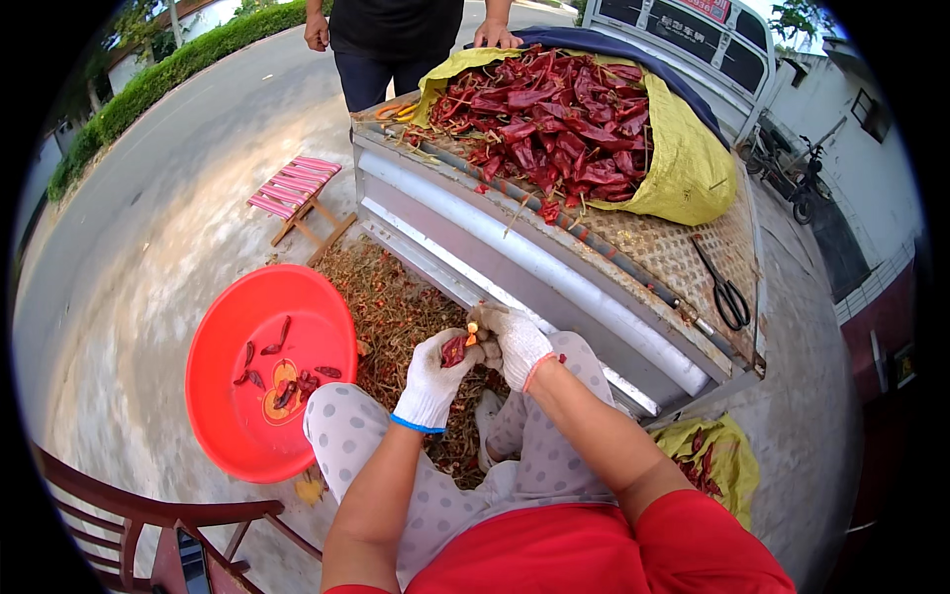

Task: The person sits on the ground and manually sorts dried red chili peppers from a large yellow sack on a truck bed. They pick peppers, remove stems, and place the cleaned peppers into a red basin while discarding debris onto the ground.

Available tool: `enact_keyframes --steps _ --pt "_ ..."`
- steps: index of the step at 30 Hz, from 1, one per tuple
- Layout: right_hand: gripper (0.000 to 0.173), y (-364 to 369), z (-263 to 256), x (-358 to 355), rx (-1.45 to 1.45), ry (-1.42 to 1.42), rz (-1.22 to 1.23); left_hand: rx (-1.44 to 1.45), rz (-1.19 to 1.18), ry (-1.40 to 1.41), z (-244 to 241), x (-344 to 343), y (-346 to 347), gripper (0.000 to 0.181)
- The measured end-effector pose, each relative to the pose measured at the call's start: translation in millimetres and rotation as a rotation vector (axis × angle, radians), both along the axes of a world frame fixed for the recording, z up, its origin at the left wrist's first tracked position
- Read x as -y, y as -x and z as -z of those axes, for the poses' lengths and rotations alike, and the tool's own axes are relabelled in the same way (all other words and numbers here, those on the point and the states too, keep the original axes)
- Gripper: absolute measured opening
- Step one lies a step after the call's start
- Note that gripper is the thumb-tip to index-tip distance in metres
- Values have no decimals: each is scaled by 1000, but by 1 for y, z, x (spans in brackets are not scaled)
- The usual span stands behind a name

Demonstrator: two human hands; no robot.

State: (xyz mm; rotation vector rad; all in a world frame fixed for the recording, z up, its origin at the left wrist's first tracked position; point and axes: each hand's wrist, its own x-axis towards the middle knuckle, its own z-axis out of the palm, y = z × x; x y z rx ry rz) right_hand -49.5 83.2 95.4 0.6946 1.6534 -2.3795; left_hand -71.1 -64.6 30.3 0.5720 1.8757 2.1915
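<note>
My left hand (438, 375), in a white knit glove with a blue cuff, holds a dried red chili pepper (454, 350). My right hand (513, 341), gloved with a pink cuff, meets it over my lap; its fingertips are at an orange-yellow piece (472, 334) at the pepper's end. Whether that piece is part of the pepper I cannot tell. To the left stands a red plastic basin (223, 401) with several dried peppers (284, 393) inside. Ahead, a heap of dried red chili peppers (557, 119) spills from a yellow woven sack (694, 174) on a truck bed.
Scissors (724, 289) lie on the truck bed (646, 241). Pepper stems and scraps (386, 304) cover the ground between my legs. Around me are a folding stool (297, 193), a wooden chair (148, 508) and a second yellow sack (731, 460). A person (401, 37) stands beyond the truck's corner.
</note>
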Motion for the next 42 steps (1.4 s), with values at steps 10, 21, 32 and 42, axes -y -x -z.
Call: enact_keyframes --steps 10,21,32,42 --pt "40 42 -48 -58 -434 -1353 -383 661 -110 -1089 15 62 68 25" --pt "50 164 -104 -107 -95 -1839 37 831 -316 -836 28 74 73 17" --pt "44 113 -126 -179 -202 -1435 281 926 -113 -831 24 49 58 20" --pt "36 48 -99 -194 -185 -1419 512 934 5 -765 15 35 38 30"
